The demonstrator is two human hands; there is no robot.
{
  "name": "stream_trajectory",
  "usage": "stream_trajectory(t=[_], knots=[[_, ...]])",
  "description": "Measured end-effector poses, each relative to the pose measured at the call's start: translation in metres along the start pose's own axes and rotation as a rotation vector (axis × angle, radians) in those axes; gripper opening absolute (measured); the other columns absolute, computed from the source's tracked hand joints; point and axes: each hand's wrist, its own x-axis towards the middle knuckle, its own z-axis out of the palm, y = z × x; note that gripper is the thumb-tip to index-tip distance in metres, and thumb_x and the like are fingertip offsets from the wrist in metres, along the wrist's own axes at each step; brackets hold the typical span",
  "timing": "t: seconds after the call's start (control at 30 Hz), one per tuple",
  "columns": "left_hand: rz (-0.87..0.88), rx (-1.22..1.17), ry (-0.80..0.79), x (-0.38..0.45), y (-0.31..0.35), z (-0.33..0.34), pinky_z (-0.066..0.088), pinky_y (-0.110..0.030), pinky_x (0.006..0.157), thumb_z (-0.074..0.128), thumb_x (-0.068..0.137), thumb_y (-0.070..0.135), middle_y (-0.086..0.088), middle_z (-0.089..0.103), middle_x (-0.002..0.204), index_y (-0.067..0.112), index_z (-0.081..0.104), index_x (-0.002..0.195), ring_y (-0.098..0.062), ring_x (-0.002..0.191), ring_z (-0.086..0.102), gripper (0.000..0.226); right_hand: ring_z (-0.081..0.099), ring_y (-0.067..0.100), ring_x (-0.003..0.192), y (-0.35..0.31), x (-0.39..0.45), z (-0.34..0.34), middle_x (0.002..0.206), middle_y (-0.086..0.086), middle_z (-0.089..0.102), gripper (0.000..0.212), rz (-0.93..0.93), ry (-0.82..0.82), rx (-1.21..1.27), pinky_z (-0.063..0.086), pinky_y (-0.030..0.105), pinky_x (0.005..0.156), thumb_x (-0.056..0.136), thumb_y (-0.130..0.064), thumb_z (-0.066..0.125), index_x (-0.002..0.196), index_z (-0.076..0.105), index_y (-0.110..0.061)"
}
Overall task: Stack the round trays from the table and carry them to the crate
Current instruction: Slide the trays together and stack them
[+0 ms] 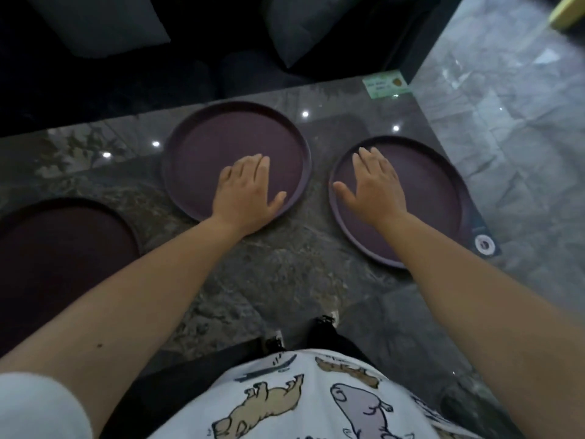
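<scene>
Three dark purple round trays lie flat on a glossy glass table. The middle tray has my left hand resting palm down on its near part, fingers spread. Over the right tray, which reaches the table's right edge, my right hand lies flat with fingers apart. The left tray sits alone at the left, partly cut off by the frame. Neither hand grips anything. No crate is in view.
A dark sofa with cushions stands behind the table. A green card lies at the far right corner. The table's right edge drops to a grey marble floor. My feet show through the glass.
</scene>
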Motion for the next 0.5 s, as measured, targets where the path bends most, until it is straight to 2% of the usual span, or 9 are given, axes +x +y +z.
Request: stream_trajectory(t=[0.3,0.5], knots=[[0.203,0.027,-0.043,0.019,0.083,0.018,0.027,-0.048,0.106,0.04,0.088,0.054,-0.017,0.044,0.142,0.002,0.038,0.139,-0.033,0.133,0.037,0.073,0.017,0.033,0.145,0.068,-0.059,-0.008,0.153,0.019,0.031,0.076,0.194,0.031,-0.019,0.015,0.046,0.117,0.094,-0.055,0.041,0.145,0.033,0.001],[0.229,0.043,-0.1,0.045,0.126,0.04,0.026,-0.049,0.109,0.04,0.088,0.055,-0.018,0.041,0.145,0.002,0.035,0.141,-0.033,0.136,0.034,0.074,0.021,0.035,0.144,0.126,-0.074,-0.001,0.151,0.02,0.034,0.076,0.281,0.002,-0.025,0.018,0.047,0.116,0.094,-0.055,0.042,0.144,0.035,0.002]])
